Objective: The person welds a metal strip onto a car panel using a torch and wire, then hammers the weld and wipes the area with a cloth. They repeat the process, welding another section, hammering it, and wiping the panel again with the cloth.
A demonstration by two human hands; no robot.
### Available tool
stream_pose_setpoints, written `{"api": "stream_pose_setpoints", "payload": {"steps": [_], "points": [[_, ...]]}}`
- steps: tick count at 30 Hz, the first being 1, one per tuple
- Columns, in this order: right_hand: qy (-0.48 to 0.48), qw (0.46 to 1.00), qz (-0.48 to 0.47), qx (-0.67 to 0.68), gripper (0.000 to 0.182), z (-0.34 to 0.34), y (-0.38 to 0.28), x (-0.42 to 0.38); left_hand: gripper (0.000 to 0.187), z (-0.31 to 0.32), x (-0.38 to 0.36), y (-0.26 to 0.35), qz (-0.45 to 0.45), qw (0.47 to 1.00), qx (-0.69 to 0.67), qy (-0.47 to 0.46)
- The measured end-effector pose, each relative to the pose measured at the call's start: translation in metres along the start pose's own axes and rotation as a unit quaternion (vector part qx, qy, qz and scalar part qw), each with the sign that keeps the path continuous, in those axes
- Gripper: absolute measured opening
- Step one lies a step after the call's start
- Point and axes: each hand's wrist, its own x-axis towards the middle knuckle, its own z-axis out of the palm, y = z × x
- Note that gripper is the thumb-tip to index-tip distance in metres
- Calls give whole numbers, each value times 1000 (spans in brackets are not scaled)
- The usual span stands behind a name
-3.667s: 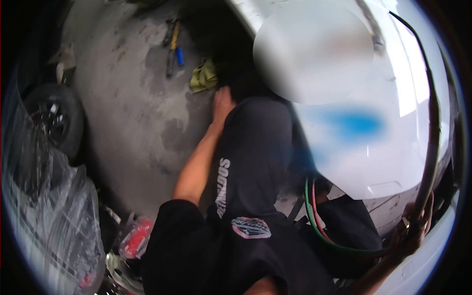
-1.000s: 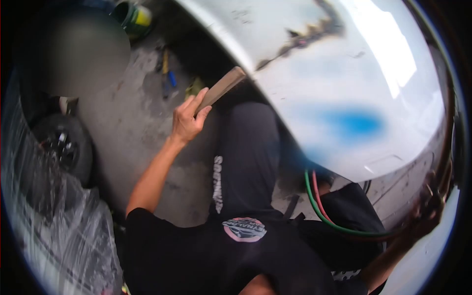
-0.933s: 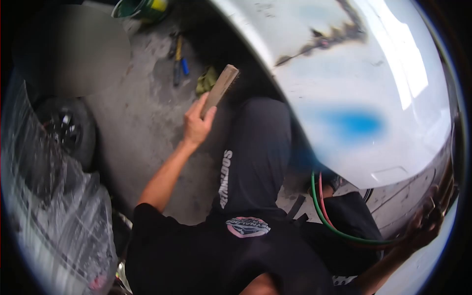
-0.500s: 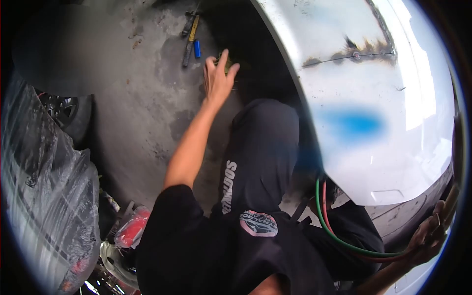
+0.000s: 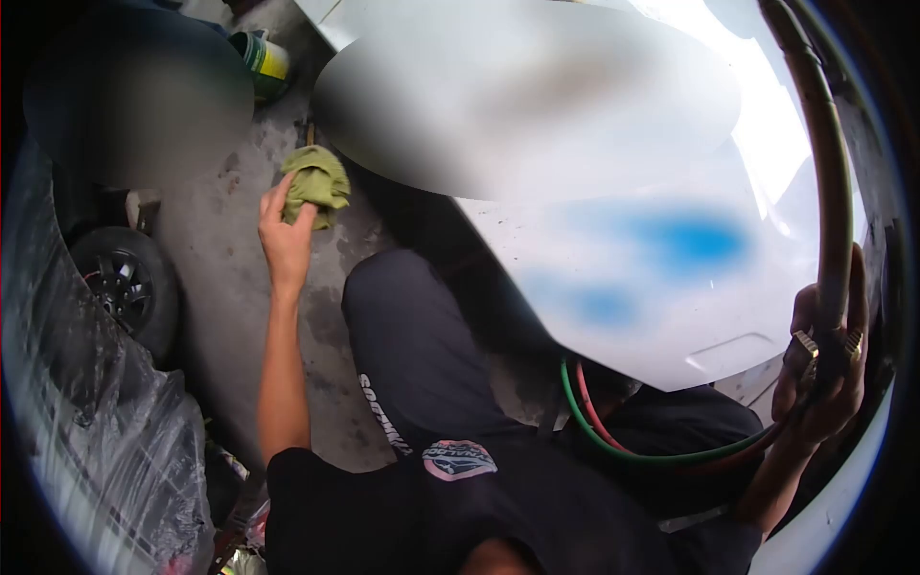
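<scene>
The left hand (image 5: pixel 286 237) pinches the green cloth (image 5: pixel 319 186), which lies at its 1 o'clock, well apart from the right hand (image 5: pixel 836 395), wrapped round the torch (image 5: pixel 830 182). The torch's long axis points towards 12 o'clock, beside the white panel (image 5: pixel 661 340).

A wheel (image 5: pixel 125 292) is just beside the plastic (image 5: pixel 144 441) (clear and creased), and a bucket (image 5: pixel 261 62), green and yellow, is well apart from both.
</scene>
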Motion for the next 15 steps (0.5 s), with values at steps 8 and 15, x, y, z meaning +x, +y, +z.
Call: {"api": "stream_pose_setpoints", "payload": {"steps": [8, 15], "points": [[-64, 995, -37, -64, 88, -56, 23, 8, 33, 170, 0, 157, 219, 962, 107, -121], [-27, 999, -26, 25, 83, -86, 23, 1, 6, 310, 41, 307, 342, 932, 93, -76]]}}
